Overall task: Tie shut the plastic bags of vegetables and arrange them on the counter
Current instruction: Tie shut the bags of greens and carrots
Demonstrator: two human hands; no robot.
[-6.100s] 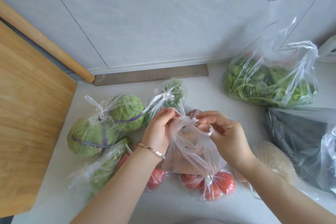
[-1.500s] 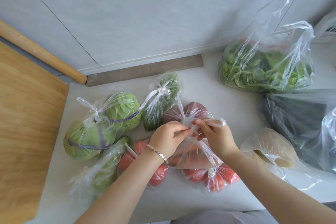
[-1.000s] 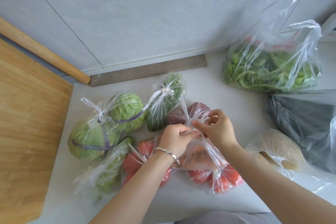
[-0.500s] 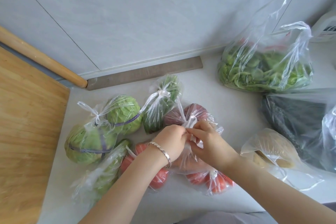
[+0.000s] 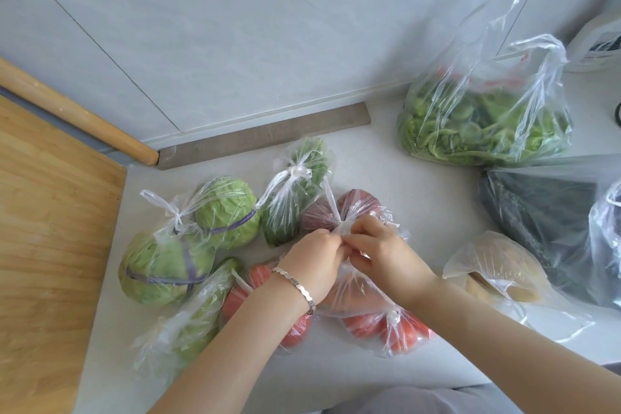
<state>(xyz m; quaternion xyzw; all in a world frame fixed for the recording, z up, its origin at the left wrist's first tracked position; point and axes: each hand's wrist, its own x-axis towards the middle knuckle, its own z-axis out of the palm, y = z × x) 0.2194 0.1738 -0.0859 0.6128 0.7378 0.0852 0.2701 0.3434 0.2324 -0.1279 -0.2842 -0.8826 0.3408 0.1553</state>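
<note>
Head: two hands, left [image 5: 312,262] and right [image 5: 383,255], pinch one bag [image 5: 353,292].

The person wears a silver link bracelet [image 5: 295,287] behind the left hand [image 5: 311,257] (forearms bare) and grey clothing [image 5: 420,400].

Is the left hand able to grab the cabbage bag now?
Probably not yet: the left hand pinches the bag neck. Once freed, the cabbage bag lies close, nothing between.

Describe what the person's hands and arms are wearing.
No sleeves are in view on either arm. Neither the left hand nor the right hand is gloved. The left wrist carries a slim silver-coloured bracelet of small faceted links. The right wrist wears nothing.
</note>
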